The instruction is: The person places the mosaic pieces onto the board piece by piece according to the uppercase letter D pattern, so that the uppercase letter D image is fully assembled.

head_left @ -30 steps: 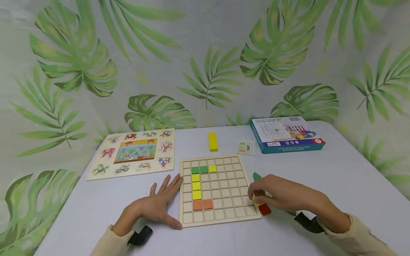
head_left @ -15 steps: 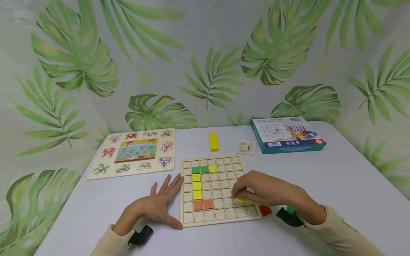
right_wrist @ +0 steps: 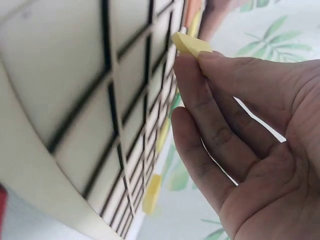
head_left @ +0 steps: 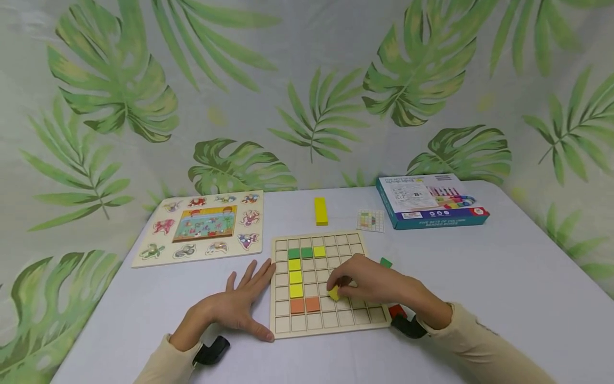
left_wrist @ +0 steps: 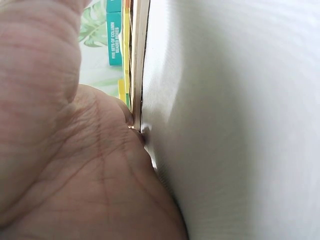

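Note:
A wooden grid board (head_left: 357,320) lies flat on the white table, with green, yellow and orange square tiles (head_left: 295,277) set in its left columns. My right hand (head_left: 357,282) hovers over the board's middle and pinches a small yellow tile (head_left: 333,293) (right_wrist: 190,44) in its fingertips, just right of the orange tiles (head_left: 305,305). My left hand (head_left: 240,306) lies flat on the table with straight fingers, touching the board's left edge (left_wrist: 137,65).
A red piece (head_left: 396,310) and a green piece (head_left: 386,262) lie right of the board. A yellow bar (head_left: 320,211), a small pattern card (head_left: 370,220) and a blue box (head_left: 429,200) sit behind it. An animal puzzle board (head_left: 201,228) lies at the back left.
My right hand took a yellow tile from beside the board's right edge and carried it leftward over the grid. The left hand stayed put.

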Motion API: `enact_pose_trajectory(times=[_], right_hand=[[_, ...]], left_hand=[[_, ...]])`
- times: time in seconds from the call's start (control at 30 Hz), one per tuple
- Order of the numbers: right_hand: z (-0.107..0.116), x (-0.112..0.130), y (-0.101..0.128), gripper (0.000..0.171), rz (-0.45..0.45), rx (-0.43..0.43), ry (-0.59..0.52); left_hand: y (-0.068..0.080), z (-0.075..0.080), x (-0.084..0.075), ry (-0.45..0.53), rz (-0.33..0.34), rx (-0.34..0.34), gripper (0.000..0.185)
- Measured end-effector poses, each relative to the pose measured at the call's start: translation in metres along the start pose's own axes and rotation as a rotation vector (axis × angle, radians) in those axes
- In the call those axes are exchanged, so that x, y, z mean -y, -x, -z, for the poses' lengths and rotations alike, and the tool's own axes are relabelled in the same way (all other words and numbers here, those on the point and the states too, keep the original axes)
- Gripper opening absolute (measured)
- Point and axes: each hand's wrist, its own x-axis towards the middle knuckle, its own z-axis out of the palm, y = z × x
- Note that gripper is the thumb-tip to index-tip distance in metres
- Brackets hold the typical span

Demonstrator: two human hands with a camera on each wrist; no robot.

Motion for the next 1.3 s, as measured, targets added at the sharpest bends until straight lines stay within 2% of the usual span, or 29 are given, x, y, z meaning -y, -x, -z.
enact_pose_trajectory(times=[0.4, 0.57, 0.7, 0.97, 1.3], right_hand=[[-0.009, 0.006, -0.004, 0.011, 0.032, -0.037, 0.006], [-0.012, 0.006, -0.004, 0.008, 0.017, -0.066, 0.069], [-0.013, 0.007, -0.005, 0.015, 0.007, -0.075, 0.128], [-0.012, 0.01, -0.005, 0.019, -0.04, -0.027, 0.185], [-0.017, 0.016, -0.005, 0.015, -0.006, -0.028, 0.314]], left_hand=[[0.001, -0.001, 0.002, 0.002, -0.019, -0.011, 0.138], [0.002, 0.001, -0.001, -0.003, -0.017, -0.013, 0.138], [0.002, 0.003, -0.003, 0.009, -0.011, -0.012, 0.139], [0.002, 0.001, -0.002, 0.019, -0.017, -0.008, 0.138], [0.0, -0.001, 0.001, 0.001, -0.005, -0.009, 0.138]])
